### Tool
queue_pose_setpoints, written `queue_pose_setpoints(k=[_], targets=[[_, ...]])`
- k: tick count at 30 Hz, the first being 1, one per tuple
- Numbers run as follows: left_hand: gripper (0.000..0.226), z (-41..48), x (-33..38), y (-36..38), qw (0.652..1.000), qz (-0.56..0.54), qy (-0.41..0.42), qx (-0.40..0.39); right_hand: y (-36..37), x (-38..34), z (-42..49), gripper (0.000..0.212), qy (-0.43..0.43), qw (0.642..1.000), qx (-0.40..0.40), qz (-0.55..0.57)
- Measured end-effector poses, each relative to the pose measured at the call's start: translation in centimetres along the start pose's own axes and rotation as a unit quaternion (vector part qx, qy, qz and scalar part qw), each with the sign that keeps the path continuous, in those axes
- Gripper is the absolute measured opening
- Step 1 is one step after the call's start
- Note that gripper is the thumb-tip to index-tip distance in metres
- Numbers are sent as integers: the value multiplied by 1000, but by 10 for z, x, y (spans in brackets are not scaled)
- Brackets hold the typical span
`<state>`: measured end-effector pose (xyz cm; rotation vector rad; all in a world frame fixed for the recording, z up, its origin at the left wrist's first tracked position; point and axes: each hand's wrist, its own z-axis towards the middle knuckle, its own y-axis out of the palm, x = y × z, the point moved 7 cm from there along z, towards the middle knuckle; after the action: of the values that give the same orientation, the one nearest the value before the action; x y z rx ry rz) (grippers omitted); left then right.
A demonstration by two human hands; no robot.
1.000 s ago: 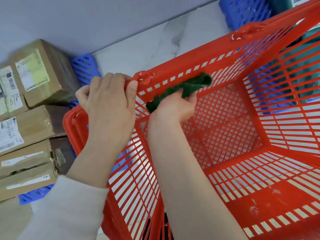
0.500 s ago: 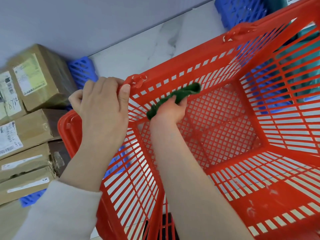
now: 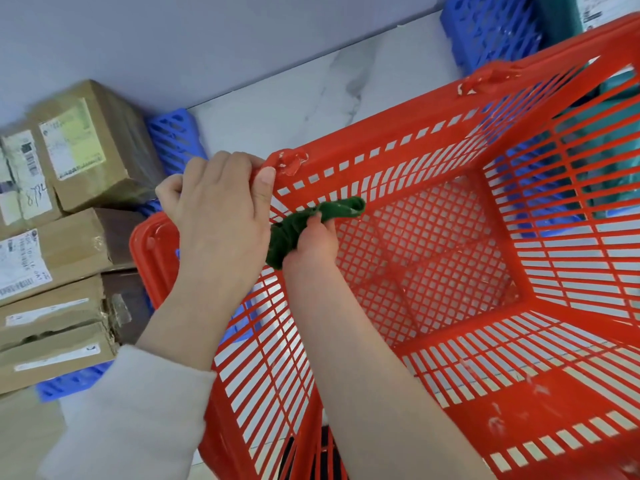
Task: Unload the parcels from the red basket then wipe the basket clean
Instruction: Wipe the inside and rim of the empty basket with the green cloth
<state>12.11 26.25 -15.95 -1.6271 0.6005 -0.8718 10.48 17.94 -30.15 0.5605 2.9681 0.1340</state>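
Observation:
The red basket (image 3: 398,126) fills the middle and right of the head view, with nothing lying inside it. My left hand (image 3: 221,216) grips its rim at the near-left corner. My right hand (image 3: 311,244) reaches inside and holds a bunched dark green cloth (image 3: 311,220), pressed against the inner far wall close to that corner. Brown cardboard parcels (image 3: 62,216) with white labels are stacked at the left, outside the basket.
A blue plastic crate (image 3: 173,140) lies under and behind the parcels at the left. Another blue crate (image 3: 491,26) stands at the top right behind the basket. The floor is white marble tile (image 3: 311,95) below a grey wall.
The green cloth and my right hand have slid left along the inner far wall, toward the corner held by my left hand. My left hand keeps its grip on the rim.

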Motion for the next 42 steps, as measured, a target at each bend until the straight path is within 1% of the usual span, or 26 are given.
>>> queue_pose_setpoints(k=[1,4,5,7,9,10,12,15,16,18,19,20,21,22,23,25,26,27,29,30,32,33,35,38,40,42], targets=[[42,0,0,0,1000,-1,2,2,-2,-2,7,40,2,1000,-16,13],[41,0,0,-1,1000,-4,0,8,-5,-6,-4,39,8,998,-44,-45],[41,0,-1,0,1000,-3,-1,10,-2,-3,-15,33,25,997,-63,-41],[41,0,-1,2,1000,-2,-1,10,2,2,-25,16,7,993,-96,-67],[45,0,-1,2,1000,-2,1,10,9,7,-28,17,-12,993,-103,-51],[46,1,-1,1,1000,-2,1,10,15,10,-23,18,-6,994,-102,-26],[44,1,-2,1,1000,-1,-1,6,16,13,-15,33,6,997,-72,-3],[41,0,-1,0,1000,3,4,6,1,13,10,42,28,999,-26,-5],[39,0,-1,0,1000,3,3,7,-8,11,25,44,7,999,-20,-38],[36,0,-1,1,1000,1,1,8,-14,5,39,51,3,998,-52,-26],[36,0,-1,1,1000,0,1,9,-17,-7,30,58,-35,996,-67,-57],[37,0,-1,1,1000,2,0,9,-30,-24,24,57,-81,994,-27,-64],[37,0,-1,1,1000,3,0,9,-44,-43,17,45,-116,992,21,-39],[38,1,0,1,1000,4,-1,9,-60,-63,12,35,-168,983,70,-15],[38,0,-1,1,1000,3,-2,8,-76,-88,4,34,-241,964,114,-17],[37,0,-1,0,1000,2,-3,9,-98,-136,-5,38,-387,886,214,-138],[37,0,-1,0,1000,2,-3,12,-99,-150,-1,40,-421,843,242,-231],[36,0,-1,1,1000,2,-2,14,-98,-162,12,41,-432,796,266,-332],[36,0,-1,3,1000,9,-2,20,-92,-165,45,42,-415,700,263,-518],[37,0,-2,3,1000,12,-1,23,-89,-163,54,41,-406,652,273,-579],[38,0,-2,3,999,15,0,31,-84,-146,55,40,-422,596,274,-626],[38,0,-2,3,999,14,0,33,-81,-129,52,39,-446,572,252,-641],[39,0,-1,2,999,10,0,34,-68,-80,43,40,-489,516,132,-691],[41,0,-2,3,999,8,0,36,-54,-10,42,51,-437,346,-73,-827],[43,-1,-2,3,999,9,1,42,-52,-5,44,59,-430,248,-134,-858],[45,-2,-2,4,999,9,-3,45,-57,-11,49,62,-433,134,-164,-876]])
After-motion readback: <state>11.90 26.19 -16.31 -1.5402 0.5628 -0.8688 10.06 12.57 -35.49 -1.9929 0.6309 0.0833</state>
